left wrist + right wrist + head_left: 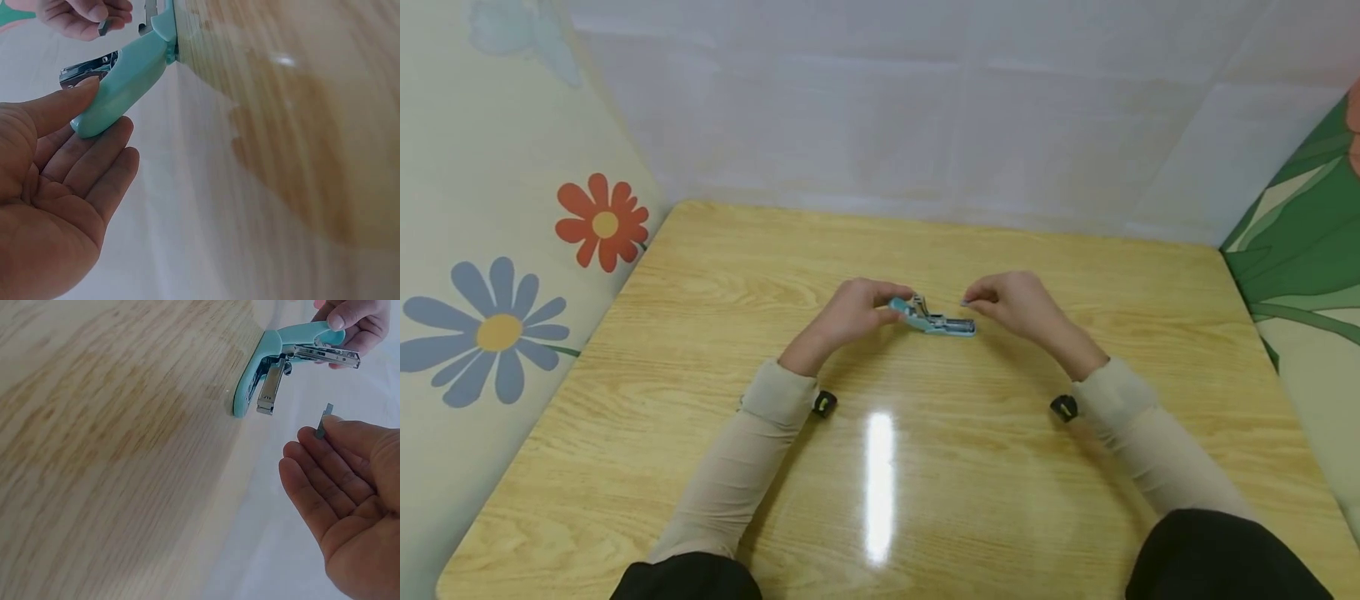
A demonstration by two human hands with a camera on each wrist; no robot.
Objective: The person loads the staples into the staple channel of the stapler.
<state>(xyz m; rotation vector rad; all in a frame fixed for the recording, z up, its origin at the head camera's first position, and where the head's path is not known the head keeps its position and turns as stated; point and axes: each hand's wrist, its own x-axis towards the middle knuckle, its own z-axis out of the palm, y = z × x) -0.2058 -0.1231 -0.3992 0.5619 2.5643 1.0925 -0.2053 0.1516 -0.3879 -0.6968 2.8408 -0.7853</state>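
A teal stapler (pixel 272 345) stands folded open on the table, its metal magazine (pixel 270 387) exposed and its upper arm tilted up. My left hand (pixel 855 312) grips that upper arm, thumb on one side and fingers on the other, as the left wrist view shows up close. To the right of the stapler, my right hand (pixel 1017 307) pinches a small strip of staples (pixel 324 420) between thumb and index finger. The strip is a short way from the magazine, above the tabletop.
The wooden table (pixel 970 467) runs back to a white cloth wall (pixel 887 108). Painted flower panels stand at the left (pixel 497 192) and right. A black wrist device (pixel 824 404) sits by the left cuff, and another (pixel 1064 407) by the right cuff.
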